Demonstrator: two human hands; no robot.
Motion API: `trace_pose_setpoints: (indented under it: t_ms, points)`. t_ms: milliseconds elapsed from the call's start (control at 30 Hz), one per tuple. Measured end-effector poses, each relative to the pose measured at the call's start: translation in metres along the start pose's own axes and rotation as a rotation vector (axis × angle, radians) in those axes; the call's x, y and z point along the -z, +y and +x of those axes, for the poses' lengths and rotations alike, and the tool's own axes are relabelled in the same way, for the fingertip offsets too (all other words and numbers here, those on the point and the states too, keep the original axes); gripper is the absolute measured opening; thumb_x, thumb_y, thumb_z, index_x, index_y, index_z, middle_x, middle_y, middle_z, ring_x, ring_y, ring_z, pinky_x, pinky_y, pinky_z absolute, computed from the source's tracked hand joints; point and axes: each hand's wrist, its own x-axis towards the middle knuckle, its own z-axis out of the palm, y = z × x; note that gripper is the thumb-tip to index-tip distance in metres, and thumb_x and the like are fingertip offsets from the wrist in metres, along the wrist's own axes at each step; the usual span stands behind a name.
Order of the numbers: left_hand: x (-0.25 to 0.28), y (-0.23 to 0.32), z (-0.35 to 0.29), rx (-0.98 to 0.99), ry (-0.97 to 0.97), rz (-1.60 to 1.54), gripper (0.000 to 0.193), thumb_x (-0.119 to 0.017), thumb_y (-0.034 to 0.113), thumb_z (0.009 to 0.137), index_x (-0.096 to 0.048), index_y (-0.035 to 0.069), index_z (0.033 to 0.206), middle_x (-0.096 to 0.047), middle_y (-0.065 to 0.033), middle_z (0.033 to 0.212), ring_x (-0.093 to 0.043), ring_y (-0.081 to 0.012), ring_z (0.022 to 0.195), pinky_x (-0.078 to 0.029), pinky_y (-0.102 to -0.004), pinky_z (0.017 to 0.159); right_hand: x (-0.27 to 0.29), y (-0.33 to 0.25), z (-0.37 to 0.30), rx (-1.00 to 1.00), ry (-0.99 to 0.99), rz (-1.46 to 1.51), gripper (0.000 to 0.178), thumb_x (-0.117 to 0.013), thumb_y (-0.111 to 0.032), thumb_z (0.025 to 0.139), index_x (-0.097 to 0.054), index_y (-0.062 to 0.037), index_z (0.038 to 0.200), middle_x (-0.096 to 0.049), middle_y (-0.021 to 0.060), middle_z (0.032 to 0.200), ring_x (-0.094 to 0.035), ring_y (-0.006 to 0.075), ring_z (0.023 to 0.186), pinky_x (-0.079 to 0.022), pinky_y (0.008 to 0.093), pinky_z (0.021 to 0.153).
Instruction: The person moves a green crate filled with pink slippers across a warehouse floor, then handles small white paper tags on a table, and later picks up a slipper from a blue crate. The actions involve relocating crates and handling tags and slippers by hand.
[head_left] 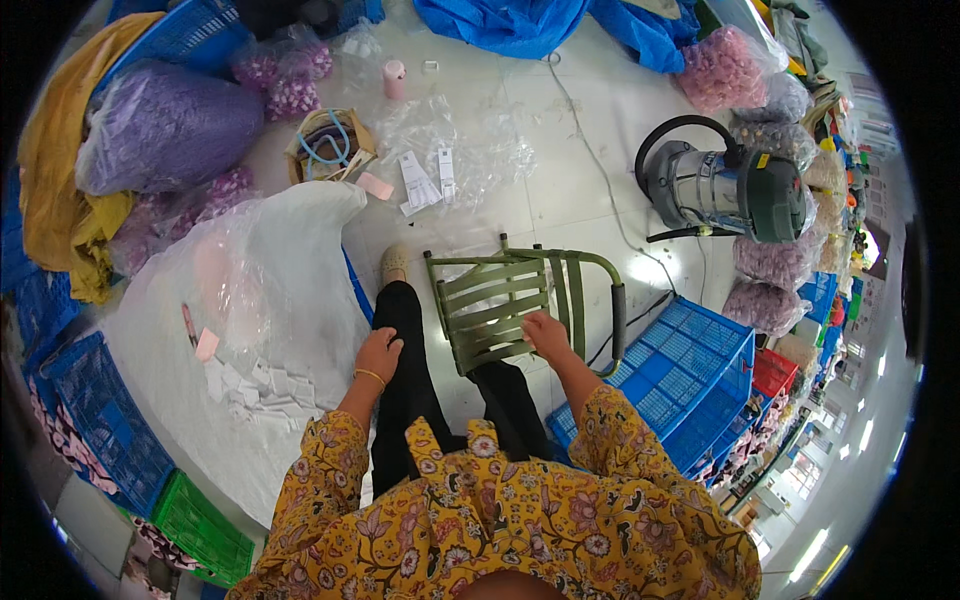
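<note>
My left hand is beside my left knee, over the dark trousers, its fingers loosely bent and apart with nothing in them. A yellow bangle circles that wrist. My right hand is closed, its fingers curled above the slats of a green folding chair; whether they grip it is hidden. The chair has olive strap slats, a tubular frame and a grey sleeve on its right bar. At my left, a white sheet bears a pile of small white tags, a pink card and a slim dark tool.
A blue crate stands right of the chair. Beyond it is a vacuum cleaner; a cable crosses the floor. Ahead lie a paper bag, white label sheets and clear plastic film. A purple sack sits far left.
</note>
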Motion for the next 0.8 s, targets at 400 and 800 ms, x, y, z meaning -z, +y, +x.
trace_pose_setpoints:
  t_ms: [400, 800]
  points:
    - [-0.044, -0.087, 0.246, -0.054, 0.115, 0.108, 0.03, -0.054, 0.026, 0.082, -0.058, 0.005, 0.102, -0.064, -0.0093, 0.096, -0.059, -0.0296, 0.088, -0.046, -0.0337, 0.078, -0.088, -0.098, 0.285, 0.233, 0.075, -0.198, 0.027, -0.057, -0.028, 0.076, -0.061, -0.0088, 0.095, -0.063, 0.0081, 0.091, -0.06, 0.0266, 0.084, -0.047, 0.0358, 0.075]
    - [-0.072, -0.07, 0.466, 0.195, 0.171, 0.004, 0.049, -0.062, 0.035, 0.078, -0.054, -0.004, 0.107, -0.061, -0.0152, 0.103, -0.059, -0.0223, 0.093, -0.045, -0.0297, 0.082, -0.167, -0.038, 0.479, 0.102, 0.187, -0.036, 0.049, -0.066, -0.024, 0.068, -0.051, -0.0034, 0.11, -0.062, 0.0137, 0.1, -0.06, 0.0286, 0.091, -0.046, 0.0363, 0.078]
